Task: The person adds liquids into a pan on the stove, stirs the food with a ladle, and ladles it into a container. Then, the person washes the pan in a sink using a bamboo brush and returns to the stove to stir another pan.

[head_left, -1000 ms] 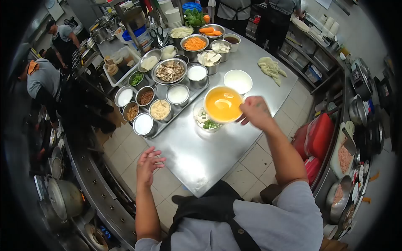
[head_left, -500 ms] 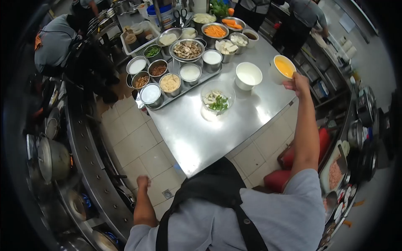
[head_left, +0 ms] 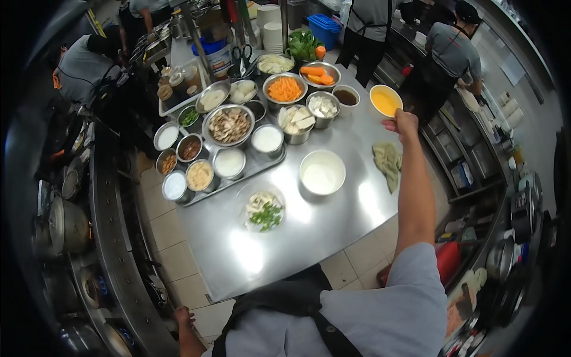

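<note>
Right hand (head_left: 405, 124) has swung the gripped orange-filled round white bowl (head_left: 374, 109) away, exposing the transparent glass-like bowl (head_left: 242, 208); left hand (head_left: 185, 315) loose, seemingly empty.

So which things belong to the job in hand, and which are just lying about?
Likely job things:
white round bowl of yellow-orange liquid, held by right hand
clear round bowl of white pieces and chopped greens

Likely just lying about:
crumpled pale-green cloth
black-handled scissors
blue plastic box

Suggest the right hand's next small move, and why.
Perhaps ease the bowl of yellow liquid inward, toward the bowl of dark liquid, before letting go: the right hand holds it by the edge of the table, and whether it rests there is unclear.
</note>
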Demonstrator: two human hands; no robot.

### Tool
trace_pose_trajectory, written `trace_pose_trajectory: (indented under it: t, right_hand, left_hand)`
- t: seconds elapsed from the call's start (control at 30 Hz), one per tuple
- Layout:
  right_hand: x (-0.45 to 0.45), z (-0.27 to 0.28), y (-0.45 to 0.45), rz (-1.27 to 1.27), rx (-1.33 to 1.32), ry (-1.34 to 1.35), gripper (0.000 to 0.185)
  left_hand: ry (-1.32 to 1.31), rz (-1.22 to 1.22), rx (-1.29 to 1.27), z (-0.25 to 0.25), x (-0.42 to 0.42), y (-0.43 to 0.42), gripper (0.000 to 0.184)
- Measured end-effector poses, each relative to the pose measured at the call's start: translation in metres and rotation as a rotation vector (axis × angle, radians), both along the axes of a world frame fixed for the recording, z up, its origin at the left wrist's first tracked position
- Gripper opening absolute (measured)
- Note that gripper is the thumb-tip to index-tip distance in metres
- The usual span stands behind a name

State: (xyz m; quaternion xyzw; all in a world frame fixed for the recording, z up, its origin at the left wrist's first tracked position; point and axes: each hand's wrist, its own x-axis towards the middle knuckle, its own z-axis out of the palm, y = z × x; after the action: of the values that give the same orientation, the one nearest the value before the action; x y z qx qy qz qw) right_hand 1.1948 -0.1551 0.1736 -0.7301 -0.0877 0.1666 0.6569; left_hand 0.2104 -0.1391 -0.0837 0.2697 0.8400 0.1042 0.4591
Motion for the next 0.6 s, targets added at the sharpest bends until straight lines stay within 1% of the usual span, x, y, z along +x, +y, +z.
trace_pose_trajectory:
  t: [0.03,0.1,0.13,0.17,0.2,0.27,0.33,0.4,0.43,0.47,0.53,0.57,0.6]
  right_hand:
    - [0.020,-0.006,0.014,-0.006,0.023,-0.006,0.020]
    - [0.056,-0.024,0.045,-0.008,0.065,-0.011,0.022]
    - [0.077,-0.033,0.061,0.010,0.072,0.017,0.029]
    - [0.095,-0.045,0.077,-0.002,0.054,0.019,0.029]
    - [0.106,-0.052,0.092,-0.014,0.035,0.022,0.029]
    - [0.122,-0.060,0.115,-0.028,-0.002,0.032,0.030]
    - [0.135,-0.069,0.135,-0.018,-0.037,0.043,0.034]
    - [0.161,-0.092,0.153,0.041,-0.156,0.004,0.040]
    - [0.162,-0.094,0.161,0.044,-0.133,0.030,0.038]
    - [0.176,-0.107,0.169,0.092,-0.144,0.037,0.039]
    - [0.185,-0.119,0.182,0.110,-0.115,0.068,0.040]
    - [0.184,-0.123,0.189,0.077,-0.099,0.093,0.040]
    - [0.196,-0.140,0.194,0.118,-0.043,0.096,0.041]
  left_hand:
    - [0.075,-0.098,0.035,0.015,0.031,-0.003,0.025]
    - [0.129,-0.201,0.343,0.000,0.047,0.000,0.020]
    - [0.160,-0.251,0.492,0.007,0.066,-0.005,0.018]
    - [0.102,-0.192,0.535,0.015,0.081,-0.012,0.015]
    - [0.046,-0.133,0.577,0.059,0.124,-0.009,0.013]
    - [0.020,-0.095,0.619,0.098,0.168,0.000,0.012]
    - [-0.019,-0.045,0.678,0.145,0.223,0.010,0.016]
    - [-0.001,-0.101,0.705,0.173,0.266,0.021,0.020]
    - [0.002,-0.155,0.704,0.183,0.286,0.026,0.022]
    - [0.003,-0.207,0.704,0.191,0.307,0.033,0.024]
    - [-0.121,-0.233,0.657,0.202,0.349,0.044,0.028]
    - [-0.142,-0.269,0.674,0.201,0.367,0.049,0.030]
    - [-0.163,-0.307,0.690,0.197,0.381,0.053,0.032]
